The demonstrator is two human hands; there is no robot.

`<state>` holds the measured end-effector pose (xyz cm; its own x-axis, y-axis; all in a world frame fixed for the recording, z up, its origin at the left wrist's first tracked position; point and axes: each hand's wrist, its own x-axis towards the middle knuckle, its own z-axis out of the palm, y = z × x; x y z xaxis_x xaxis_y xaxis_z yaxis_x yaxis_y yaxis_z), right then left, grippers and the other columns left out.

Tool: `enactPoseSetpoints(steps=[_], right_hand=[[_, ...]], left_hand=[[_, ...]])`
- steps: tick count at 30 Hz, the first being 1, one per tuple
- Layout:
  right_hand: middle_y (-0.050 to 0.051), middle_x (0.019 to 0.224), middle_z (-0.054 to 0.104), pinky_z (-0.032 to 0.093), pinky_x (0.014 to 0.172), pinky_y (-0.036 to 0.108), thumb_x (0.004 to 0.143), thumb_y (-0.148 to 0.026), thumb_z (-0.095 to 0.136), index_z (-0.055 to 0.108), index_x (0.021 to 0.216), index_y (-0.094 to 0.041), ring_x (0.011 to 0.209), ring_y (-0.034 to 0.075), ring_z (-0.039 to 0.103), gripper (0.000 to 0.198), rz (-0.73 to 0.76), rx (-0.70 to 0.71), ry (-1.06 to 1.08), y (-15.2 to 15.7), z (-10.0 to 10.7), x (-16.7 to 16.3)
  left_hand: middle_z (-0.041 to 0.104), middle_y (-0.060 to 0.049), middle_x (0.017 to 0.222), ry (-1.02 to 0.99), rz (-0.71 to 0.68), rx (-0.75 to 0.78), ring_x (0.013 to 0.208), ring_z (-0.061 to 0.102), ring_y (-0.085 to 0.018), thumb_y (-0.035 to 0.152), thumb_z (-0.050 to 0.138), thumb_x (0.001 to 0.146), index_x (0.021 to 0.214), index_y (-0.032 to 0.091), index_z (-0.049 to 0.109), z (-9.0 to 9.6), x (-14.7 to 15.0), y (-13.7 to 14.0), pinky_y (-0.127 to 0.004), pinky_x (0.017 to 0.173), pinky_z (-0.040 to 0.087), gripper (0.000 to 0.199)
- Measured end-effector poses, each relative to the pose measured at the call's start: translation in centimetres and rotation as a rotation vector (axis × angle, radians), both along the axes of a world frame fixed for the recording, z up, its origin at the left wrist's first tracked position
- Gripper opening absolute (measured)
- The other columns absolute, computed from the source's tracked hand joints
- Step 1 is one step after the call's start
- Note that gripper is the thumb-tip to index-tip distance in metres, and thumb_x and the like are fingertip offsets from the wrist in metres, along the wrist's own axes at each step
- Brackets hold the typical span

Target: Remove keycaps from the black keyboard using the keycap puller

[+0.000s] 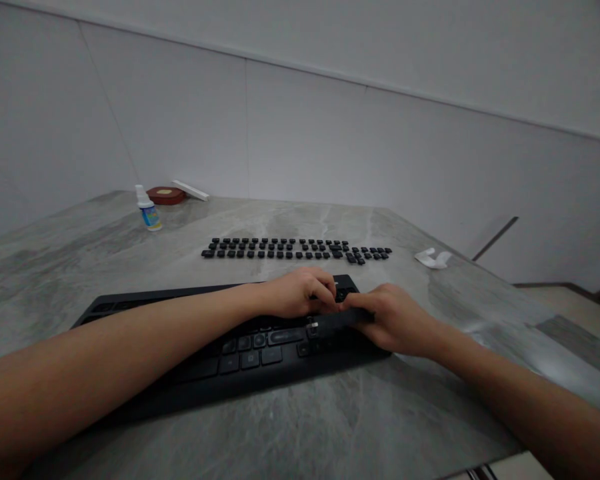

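A black keyboard (220, 373) lies slightly slanted on the table in front of me, with some keycaps still seated along its near rows. My left hand (305, 293) reaches across it with curled fingers, the fingertips close together over its right end. What they pinch, if anything, is hidden. Around a dark, flat, bar-shaped tool (343, 322) with a small pale tip, my right hand (395, 320) is closed at the keyboard's right edge. The thumbs and fingertips of both hands almost meet. Beyond the keyboard, loose black keycaps (280, 255) are laid out in rows.
On the grey marbled table (330, 427), a spray bottle (150, 217) stands at the far left by a reddish-brown case (166, 195) and a white bar (191, 191). A crumpled white piece (433, 259) lies right of the keycaps. A pale wall (300, 140) rises behind.
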<state>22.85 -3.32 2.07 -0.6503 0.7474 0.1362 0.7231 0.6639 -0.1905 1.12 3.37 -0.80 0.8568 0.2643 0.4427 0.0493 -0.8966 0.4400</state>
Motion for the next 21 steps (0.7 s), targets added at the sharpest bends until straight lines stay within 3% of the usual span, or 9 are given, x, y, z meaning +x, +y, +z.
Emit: enactPoseSetpoints(steps=[5,8,11,15,21], right_hand=[[-0.001,0.058,0.055,0.033,0.051,0.021,0.086,-0.036,0.06,0.069,0.078,-0.013,0.053,0.01,0.046,0.026,0.108,-0.318,0.223,2.7,-0.2,1.0],[-0.002,0.061,0.054,0.032,0.05,0.021,0.085,-0.038,0.062,0.07,0.081,-0.012,0.054,0.009,0.043,0.027,0.138,-0.432,0.304,3.4,-0.6,1.2],[-0.003,0.058,0.048,0.029,0.049,0.021,0.084,-0.041,0.064,0.068,0.072,-0.013,0.054,0.009,0.038,0.031,0.121,-0.488,0.37,3.5,-0.8,1.1],[-0.004,0.055,0.042,0.026,0.048,0.022,0.081,-0.042,0.064,0.063,0.064,-0.013,0.051,0.008,0.034,0.034,0.078,-0.475,0.468,3.0,-1.5,0.7],[-0.003,0.05,0.039,0.025,0.045,0.023,0.077,-0.041,0.064,0.058,0.053,-0.014,0.049,0.009,0.033,0.036,-0.146,-0.263,0.662,1.5,-3.1,-0.2]], left_hand=[[0.068,-0.006,0.091,-0.04,-0.012,0.017,0.085,0.062,-0.015,0.009,0.056,0.087,0.081,0.017,0.074,-0.3,-0.1,0.1,-0.027,0.078,0.049,0.02],[0.067,-0.006,0.091,-0.036,-0.006,0.027,0.084,0.062,-0.015,0.016,0.064,0.087,0.079,0.017,0.074,-0.4,-0.1,0.2,-0.027,0.078,0.049,0.014],[0.067,-0.006,0.093,-0.011,0.006,0.034,0.086,0.061,-0.015,0.025,0.073,0.083,0.081,0.017,0.075,-0.4,0.0,0.2,-0.026,0.078,0.048,0.009],[0.068,-0.005,0.094,-0.011,0.002,0.041,0.087,0.062,-0.015,0.024,0.075,0.082,0.09,0.018,0.076,-0.1,0.0,0.0,-0.026,0.079,0.048,0.009],[0.068,-0.007,0.095,-0.034,-0.047,0.09,0.087,0.06,-0.016,0.021,0.072,0.084,0.091,0.018,0.077,0.3,-0.1,-0.2,-0.027,0.081,0.048,0.009]])
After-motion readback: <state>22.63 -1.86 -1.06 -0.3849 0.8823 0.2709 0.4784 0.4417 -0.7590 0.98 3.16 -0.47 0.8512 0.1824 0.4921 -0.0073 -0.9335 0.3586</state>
